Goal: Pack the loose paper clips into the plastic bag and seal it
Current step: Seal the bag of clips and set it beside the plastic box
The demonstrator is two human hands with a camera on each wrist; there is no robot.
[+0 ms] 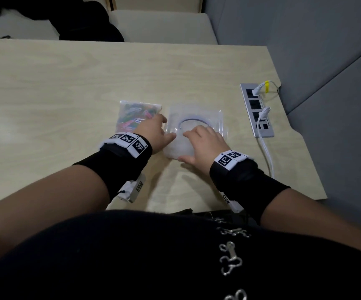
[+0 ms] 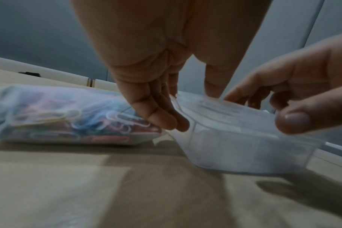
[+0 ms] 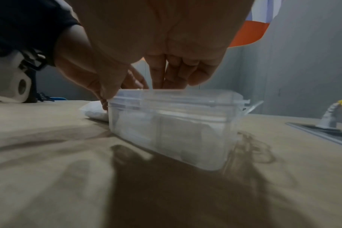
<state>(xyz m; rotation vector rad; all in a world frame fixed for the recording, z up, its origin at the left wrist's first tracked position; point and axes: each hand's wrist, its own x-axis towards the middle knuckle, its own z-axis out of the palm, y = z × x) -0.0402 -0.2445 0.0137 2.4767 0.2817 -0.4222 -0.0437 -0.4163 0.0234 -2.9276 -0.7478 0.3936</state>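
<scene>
Both of our hands are on the clear, lidded plastic box [image 1: 193,128], so we start there: the fingers [image 2: 160,117] of our left hand [image 1: 153,132] reach straight down at the box's left edge, touching its lid corner, with no grip we can make out; the right hand [image 1: 203,144] lies spread over the lid, fingertips on top and thumb [image 2: 295,121] pressing the near rim, not closed round anything. Just left of the box, touching or nearly so, lies the clear plastic bag [image 1: 137,114], already plump with coloured paper clips [image 2: 115,121]; we see none loose on the pale wooden table [image 1: 67,83]. We judge the packing largely done and the box being shut or set aside. Whether the bag's mouth is sealed we cannot tell; next we should check it and press the strip closed along its whole length.
</scene>
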